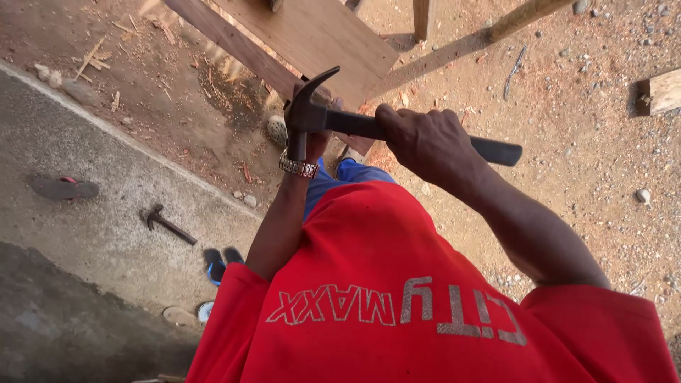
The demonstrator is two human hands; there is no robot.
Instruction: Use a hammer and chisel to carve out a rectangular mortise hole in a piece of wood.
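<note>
Lettering in grey runs across the red shirt (397, 284). Right hand (425, 142) is clenched round the handle of a dark claw hammer (333, 117); left hand (312, 138), wearing a metal watch (298, 167), lies behind the hammerhead, its grip hidden. Wooden boards (312, 35) stand over sandy ground (589, 156); a second hammer (169, 224) lies on concrete (106, 213).

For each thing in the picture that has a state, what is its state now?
Claw hammer: raised, gripped by the handle.
Right hand: closed around the hammer handle.
Left hand: behind the hammer head, grip unclear.
Second hammer: lying on the concrete, untouched.
Wooden board: slanted, resting on timber.
</note>
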